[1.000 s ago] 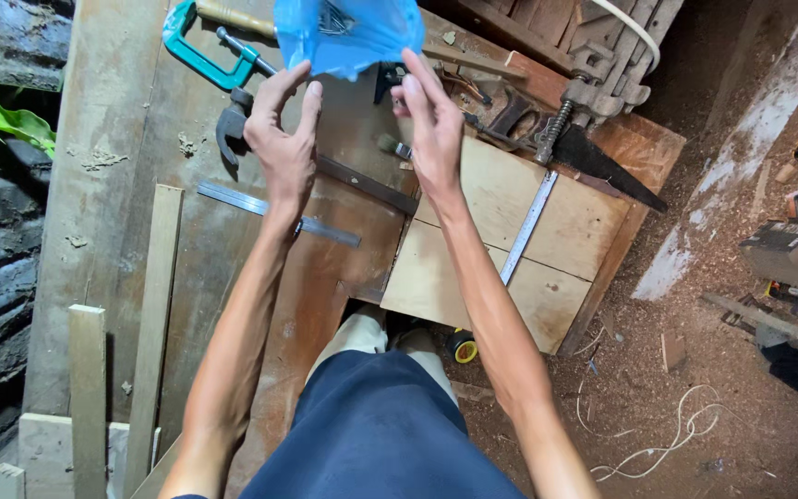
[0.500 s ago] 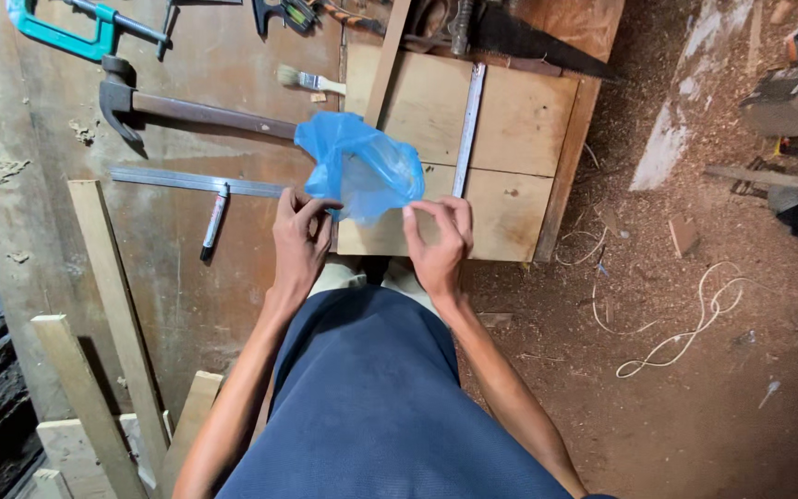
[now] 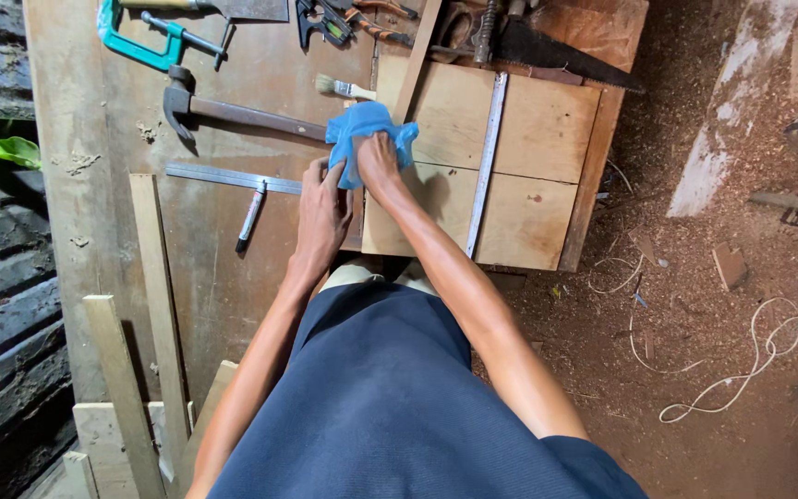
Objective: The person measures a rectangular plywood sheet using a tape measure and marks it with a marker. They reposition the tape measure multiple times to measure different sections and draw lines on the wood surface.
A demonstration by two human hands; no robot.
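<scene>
Biggest first: the workbench (image 3: 94, 139), a worn board top, runs under everything w/ dirt and sawdust floor to my right. On it sits the plywood box (image 3: 528, 157), pale panels w/ a seam across, its near edge right above my knees. A steel ruler (image 3: 487, 157) lies lengthwise over the panels. A hand saw (image 3: 556, 55) rests along the far edge of the box. Left of that, a hammer (image 3: 233, 111) lies flat, head toward the left, and a teal clamp (image 3: 140, 42) sits beyond it. A metal square (image 3: 233, 177) lies nearer me, w/ a marker (image 3: 249, 217) just under it. Small paintbrush (image 3: 344, 88) sits just beyond the bag. Loose wood strips (image 3: 154, 305) lean at the bench's near left.

The blue plastic bag (image 3: 367, 134) is at the box's left edge, bunched up, held just over the panel.

My right hand (image 3: 379, 162) goes into the bag's opening, fingers buried inside, so can't tell if they're clenched on anything in there. My left hand (image 3: 322, 214) is beside it, fingertips pinching the bag's lower edge to keep it open.

Progress, as I judge it: bag is gathered and the hand is in. Nothing from inside is out on the box yet. Panels look bare of fasteners or glue, so the box work itself seems not begun.
</scene>
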